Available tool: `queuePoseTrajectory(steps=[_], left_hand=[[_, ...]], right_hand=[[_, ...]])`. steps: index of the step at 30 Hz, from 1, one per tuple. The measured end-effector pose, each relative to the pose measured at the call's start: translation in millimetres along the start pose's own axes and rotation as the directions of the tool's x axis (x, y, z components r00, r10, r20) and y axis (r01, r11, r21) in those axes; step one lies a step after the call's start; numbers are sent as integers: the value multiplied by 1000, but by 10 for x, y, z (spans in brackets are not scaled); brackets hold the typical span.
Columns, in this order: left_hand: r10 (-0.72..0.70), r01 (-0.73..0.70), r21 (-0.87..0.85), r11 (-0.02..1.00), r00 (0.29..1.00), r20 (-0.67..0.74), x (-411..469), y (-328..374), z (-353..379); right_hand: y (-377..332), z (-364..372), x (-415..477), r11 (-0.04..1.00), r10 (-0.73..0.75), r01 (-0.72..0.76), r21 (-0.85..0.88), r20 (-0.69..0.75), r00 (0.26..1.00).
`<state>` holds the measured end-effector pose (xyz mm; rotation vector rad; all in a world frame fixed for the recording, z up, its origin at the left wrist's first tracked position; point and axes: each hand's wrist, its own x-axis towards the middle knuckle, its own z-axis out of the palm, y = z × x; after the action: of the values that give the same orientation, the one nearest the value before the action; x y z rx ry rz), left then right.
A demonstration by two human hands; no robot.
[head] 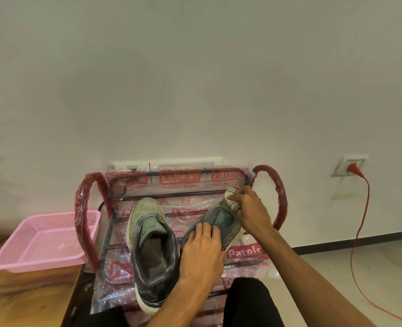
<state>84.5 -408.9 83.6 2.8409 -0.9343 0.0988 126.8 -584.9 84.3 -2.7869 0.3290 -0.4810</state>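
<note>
Two grey-green sneakers lie on a metal shoe rack (280, 188) wrapped in clear plastic with red print. The left sneaker (148, 244) rests alone, its opening facing up. On the right sneaker (221, 220), my left hand (201, 252) lies flat over the collar with its fingers pressing on the tongue. My right hand (250, 210) grips a bunched white cloth (231, 194) with dark zigzag stitching and holds it against this sneaker's toe. Most of the right sneaker's opening is hidden under my left hand.
A pink mesh basket (49, 241) stands on a wooden surface (30, 296) to the rack's left. A red cable (360, 232) hangs from a wall socket (350, 165) at the right and runs across the floor. My knee in black trousers (249, 300) is just below the rack.
</note>
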Motion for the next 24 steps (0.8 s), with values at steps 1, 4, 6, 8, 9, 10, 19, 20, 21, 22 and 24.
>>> queuePoseTrajectory(steps=[1, 4, 6, 8, 9, 10, 19, 20, 21, 22, 24], left_hand=[[8, -8, 10, 1000, 1000, -1, 28, 4, -24], [26, -26, 37, 999, 1000, -8, 127, -31, -112], [43, -43, 33, 999, 999, -2, 177, -86, -128], [59, -59, 15, 998, 998, 12, 190, -122, -113], [62, -62, 10, 998, 998, 15, 186, -132, -96], [60, -60, 8, 998, 998, 13, 174, -140, -80], [39, -39, 18, 999, 999, -6, 165, -139, 0], [37, -37, 18, 999, 999, -11, 167, -137, 2], [40, -40, 20, 999, 999, -18, 168, -129, 4], [45, -44, 24, 999, 999, -24, 163, -116, 7], [42, -42, 25, 999, 999, -18, 154, -93, 16]], right_hand=[[-2, 25, -13, 1000, -9, 9, 12, 9, 1000], [-9, 62, -54, 1000, -29, 29, 12, 8, 1000], [0, 77, -67, 999, -36, 36, 1, -21, 999], [-5, 96, -92, 993, -113, 113, -20, -31, 993], [3, 125, -111, 982, -183, 182, -38, -2, 983], [28, 159, -134, 964, -254, 256, -72, 37, 966], [29, 236, -320, 967, -217, 217, -134, 16, 976], [35, 263, -361, 968, -215, 214, -133, 5, 977], [62, 277, -386, 978, -173, 170, -118, -15, 985], [94, 284, -397, 990, -108, 104, -98, -37, 994], [92, 292, -406, 996, -14, 8, -93, -67, 998]])
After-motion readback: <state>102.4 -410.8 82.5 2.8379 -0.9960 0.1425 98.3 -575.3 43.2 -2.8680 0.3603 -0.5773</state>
